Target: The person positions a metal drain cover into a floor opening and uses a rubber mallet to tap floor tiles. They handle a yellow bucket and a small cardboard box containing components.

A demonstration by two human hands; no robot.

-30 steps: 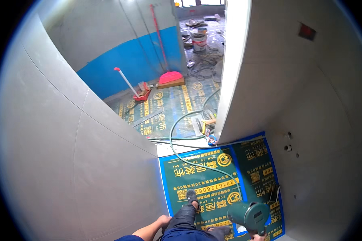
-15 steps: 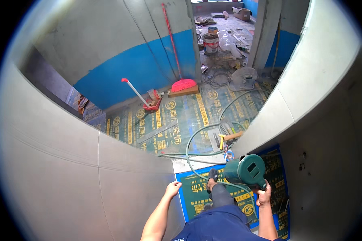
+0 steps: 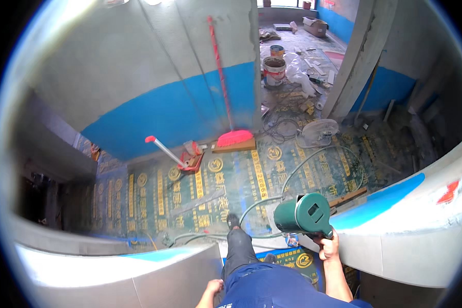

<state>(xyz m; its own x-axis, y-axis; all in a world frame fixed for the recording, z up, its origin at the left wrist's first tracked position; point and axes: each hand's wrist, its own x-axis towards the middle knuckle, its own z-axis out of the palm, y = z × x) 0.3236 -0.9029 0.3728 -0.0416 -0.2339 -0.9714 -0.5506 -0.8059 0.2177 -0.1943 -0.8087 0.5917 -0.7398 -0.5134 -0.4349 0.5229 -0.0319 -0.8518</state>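
My right fingers [image 3: 329, 246] are clenched around the handle of a green jug [image 3: 303, 214] — it sits just ahead of them and a little to their left, held up over the floor, its body lying sideways with one round end turned toward my face. My left fingers [image 3: 214, 285] hang low beside my blue shirt [image 3: 277, 287], curled in; they show too small for me to tell whether they are fully clenched. Past the jug, farther ahead of my right fingers, a green hose [image 3: 262, 201] loops over the printed floor sheet [image 3: 313, 179], and farther still stands a round fan [image 3: 321, 131]. My dark shoe [image 3: 233, 222] is ahead of my left fingers and slightly to their right. Well ahead of those same fingers, a red dustpan [image 3: 191, 165] rests near the blue-and-grey wall [image 3: 179, 97] — and to its right a pink broom [image 3: 235, 137] leans there, bristles down. Farthest from my right fingers, through the opening, a bucket [image 3: 274, 72] stands upright among scattered rubble.
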